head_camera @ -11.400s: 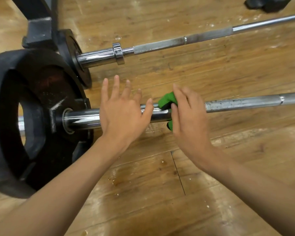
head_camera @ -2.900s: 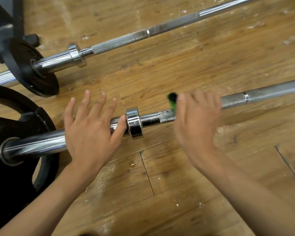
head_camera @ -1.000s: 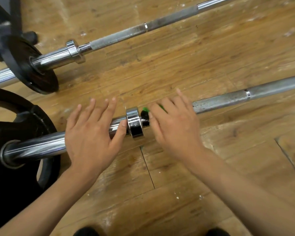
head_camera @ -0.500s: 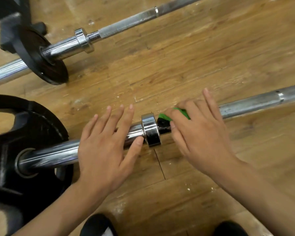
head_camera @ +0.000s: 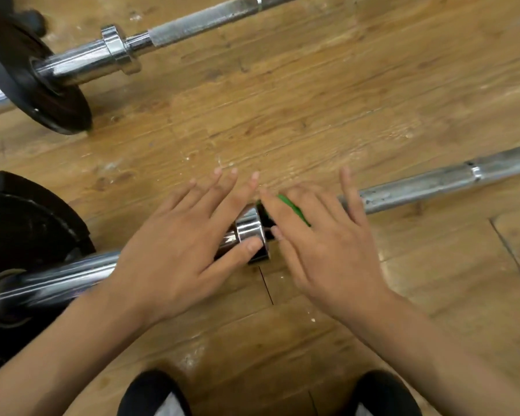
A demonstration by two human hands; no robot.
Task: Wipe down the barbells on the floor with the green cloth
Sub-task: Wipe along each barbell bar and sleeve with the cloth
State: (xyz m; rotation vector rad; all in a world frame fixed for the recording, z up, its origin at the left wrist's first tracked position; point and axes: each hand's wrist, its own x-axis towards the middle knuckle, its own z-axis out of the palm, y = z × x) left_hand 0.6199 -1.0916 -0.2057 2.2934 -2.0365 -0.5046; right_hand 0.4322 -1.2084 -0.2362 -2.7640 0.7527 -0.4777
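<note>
Head view: near barbell (head_camera: 499, 163) mid-wipe, beside its collar (head_camera: 249, 232).
Flat left hand (head_camera: 174, 253) steadies the sleeve (head_camera: 51, 283); right hand (head_camera: 327, 244), fingers straight, presses green cloth (head_camera: 294, 210) on the shaft (head_camera: 403, 190). The far barbell (head_camera: 204, 18) likely remains.

- Near barbell (head_camera: 433, 183): flat on the floor (head_camera: 312, 100), chrome sleeve left, scuffed shaft running right.
- Far barbell (head_camera: 198, 21): parallel beyond it, knurled grey shaft.
- Green cloth (head_camera: 293, 209): on the near shaft beside its collar (head_camera: 251, 232), mostly under my right hand (head_camera: 327, 250).

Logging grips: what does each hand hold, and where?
Nothing gripped: right hand presses green cloth on the near barbell beside its collar; left hand rests flat on the sleeve.
</note>
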